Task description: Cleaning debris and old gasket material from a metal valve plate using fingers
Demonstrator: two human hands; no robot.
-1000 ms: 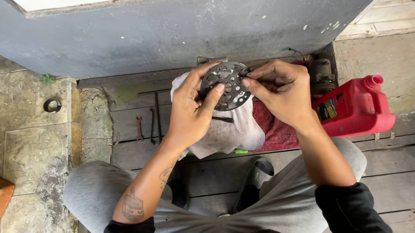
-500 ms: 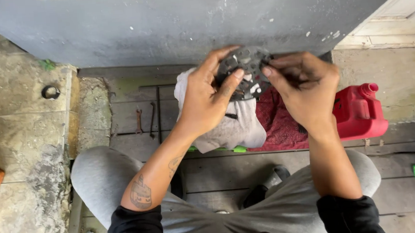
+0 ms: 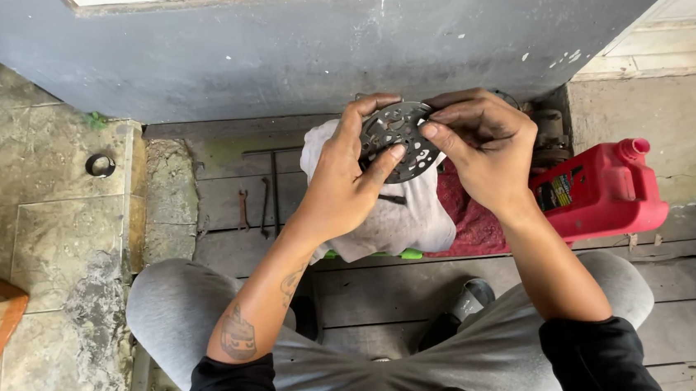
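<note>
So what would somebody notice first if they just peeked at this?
Probably the round, dark metal disc full of holes, held up in the middle by the left hand and the right hand. Next, the bright red jug lying on the wooden boards at the right, beside a white cloth.

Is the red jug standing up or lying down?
Lying down: the red jug rests on its side on the wooden planks, its capped spout pointing sideways.

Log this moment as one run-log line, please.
left hand: grips perforated metal disc | right hand: pinches disc edge | below: white cloth
</note>
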